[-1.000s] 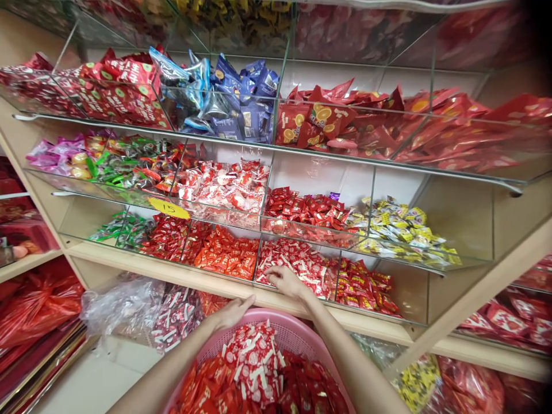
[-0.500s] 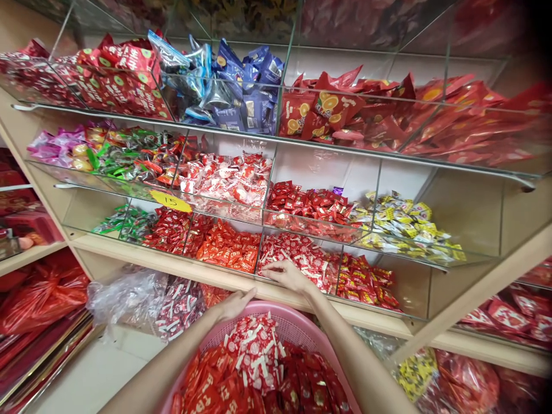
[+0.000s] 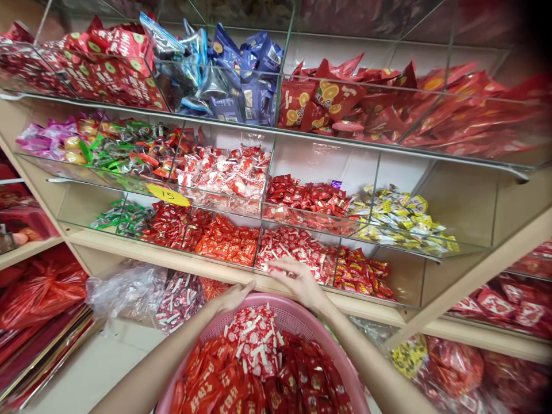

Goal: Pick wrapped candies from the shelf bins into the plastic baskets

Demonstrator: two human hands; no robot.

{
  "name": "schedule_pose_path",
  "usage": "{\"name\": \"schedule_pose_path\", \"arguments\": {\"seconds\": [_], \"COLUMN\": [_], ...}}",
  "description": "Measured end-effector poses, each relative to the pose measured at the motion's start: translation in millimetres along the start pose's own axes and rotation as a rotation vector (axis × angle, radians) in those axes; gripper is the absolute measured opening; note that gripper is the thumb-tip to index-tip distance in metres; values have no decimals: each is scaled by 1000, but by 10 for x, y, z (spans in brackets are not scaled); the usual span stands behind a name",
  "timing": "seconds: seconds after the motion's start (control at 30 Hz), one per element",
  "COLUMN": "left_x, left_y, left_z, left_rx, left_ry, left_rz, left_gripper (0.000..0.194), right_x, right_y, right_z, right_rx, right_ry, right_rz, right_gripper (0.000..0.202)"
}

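Note:
A pink plastic basket (image 3: 321, 328) at the bottom centre holds red-and-white candies (image 3: 254, 339), orange-red packets (image 3: 211, 385) and dark red packets (image 3: 314, 376). My left hand (image 3: 235, 296) rests at the basket's far rim, fingers stretched toward the shelf edge. My right hand (image 3: 295, 279) is just beyond the rim, in front of the bin of red-and-white candies (image 3: 297, 244). Its fingers are curled around something small that looks like red-and-white candies, only partly visible.
Wooden shelves (image 3: 181, 253) with clear dividers hold candies in many colours. A yellow tag (image 3: 168, 195) reads 15. Blue packets (image 3: 250, 75) are on the upper shelf. Below are plastic bags (image 3: 125, 290) and a red bag (image 3: 43, 287) at the left.
My right hand has drawn back slightly from the candy bin, its fingers more curled. The left hand has hardly moved at the basket rim. The shelves sit slightly higher in view.

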State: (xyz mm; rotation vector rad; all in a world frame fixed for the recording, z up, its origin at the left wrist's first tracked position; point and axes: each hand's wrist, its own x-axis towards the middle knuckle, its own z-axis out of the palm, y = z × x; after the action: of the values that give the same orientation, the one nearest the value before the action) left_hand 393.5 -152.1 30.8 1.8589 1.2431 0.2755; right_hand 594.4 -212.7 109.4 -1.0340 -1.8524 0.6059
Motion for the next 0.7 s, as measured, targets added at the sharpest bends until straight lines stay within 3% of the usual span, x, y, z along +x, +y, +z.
{"name": "schedule_pose_path", "arguments": {"seconds": [0.13, 0.27, 0.57, 0.7], "left_x": [-4, -31, -62, -55], "left_y": [21, 55, 60, 48], "left_z": [10, 10, -2, 2], "left_rx": [-20, -60, -28, -41], "left_ry": [-17, -55, -46, -56], "left_rz": [-37, 21, -15, -24], "left_gripper": [89, 86, 82, 83], "right_x": [-470, -791, -956, -917], "right_y": [-127, -18, -13, -32], "right_z": [42, 119, 274, 220], "right_rx": [-81, -221, -372, -372], "right_ry": [-334, -494, -657, -616], "right_rz": [33, 43, -14, -2], "right_gripper": [28, 25, 21, 19]}}
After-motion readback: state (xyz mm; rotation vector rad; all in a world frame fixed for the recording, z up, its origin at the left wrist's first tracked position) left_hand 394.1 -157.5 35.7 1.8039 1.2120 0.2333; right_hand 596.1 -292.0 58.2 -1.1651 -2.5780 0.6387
